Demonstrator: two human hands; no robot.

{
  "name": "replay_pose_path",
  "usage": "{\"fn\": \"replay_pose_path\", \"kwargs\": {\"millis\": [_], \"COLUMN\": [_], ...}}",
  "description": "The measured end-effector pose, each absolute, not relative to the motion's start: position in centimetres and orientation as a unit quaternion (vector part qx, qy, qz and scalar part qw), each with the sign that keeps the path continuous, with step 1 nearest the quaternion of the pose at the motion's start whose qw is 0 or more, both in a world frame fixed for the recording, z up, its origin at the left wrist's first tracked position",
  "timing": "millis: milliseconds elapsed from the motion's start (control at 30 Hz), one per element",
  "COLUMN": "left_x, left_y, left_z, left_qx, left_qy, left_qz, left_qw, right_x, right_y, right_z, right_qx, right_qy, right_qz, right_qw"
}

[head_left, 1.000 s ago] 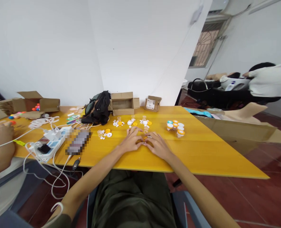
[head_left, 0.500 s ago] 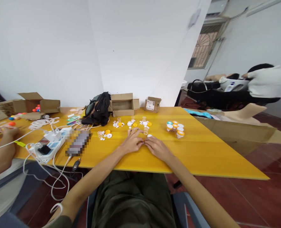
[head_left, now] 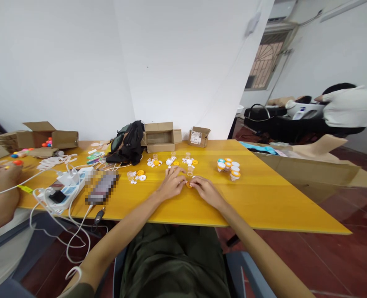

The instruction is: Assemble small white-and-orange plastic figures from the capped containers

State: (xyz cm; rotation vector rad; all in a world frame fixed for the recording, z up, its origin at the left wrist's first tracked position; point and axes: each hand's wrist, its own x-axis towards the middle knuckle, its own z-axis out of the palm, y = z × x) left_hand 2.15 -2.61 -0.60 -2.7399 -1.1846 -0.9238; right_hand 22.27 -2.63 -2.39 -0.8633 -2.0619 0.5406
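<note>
My left hand (head_left: 172,183) rests on the table with its thumb and index finger closed at the edge of a small orange disc (head_left: 188,185). From the other side, the fingertips of my right hand (head_left: 205,190) are pinched together over the same disc; whatever tiny part they hold is hidden. Just beyond my fingertips stands a clear plastic cup (head_left: 190,170). Part of a white disc shows behind my right fingers. Farther back lie groups of loose white and orange wheel-like parts (head_left: 189,161) with clear cups.
Capped cups (head_left: 229,167) with orange, white and teal tops stand to the right. At left are a parts group (head_left: 136,176), a phone (head_left: 104,187), a power strip (head_left: 71,188) with cables, and another person's hand (head_left: 11,176). A backpack (head_left: 129,142) and an open carton (head_left: 161,147) sit behind.
My right hand has shifted slightly up, its fingertips now pinched higher. The orange disc between my hands shows more clearly. My left hand has hardly moved.
</note>
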Motion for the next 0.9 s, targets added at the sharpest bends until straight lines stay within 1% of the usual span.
{"fn": "replay_pose_path", "kwargs": {"millis": [200, 267, 533, 667, 900], "left_x": [2.2, 2.3, 2.4, 2.6, 2.8], "left_y": [-2.4, -2.3, -2.4, -2.6, -2.5], "left_z": [-0.6, -0.7, -0.5, -0.3, -0.2], "left_qx": [-0.891, -0.896, -0.896, -0.893, -0.892], "left_qy": [-0.355, -0.343, -0.336, -0.340, -0.345], "left_qz": [-0.284, -0.281, -0.289, -0.292, -0.287], "left_qw": [-0.005, -0.010, -0.023, -0.036, -0.050], "right_x": [22.2, 22.2, 22.5, 22.6, 22.3], "right_y": [-2.2, -2.2, -1.5, -1.2, -1.3], "right_z": [-2.2, -2.2, -2.7, -3.4, -3.2], "right_qx": [-0.344, -0.347, -0.379, -0.398, -0.386], "right_qy": [-0.770, -0.756, -0.762, -0.761, -0.769], "right_qz": [0.342, 0.365, 0.296, 0.284, 0.275], "right_qw": [0.415, 0.417, 0.433, 0.427, 0.428]}}
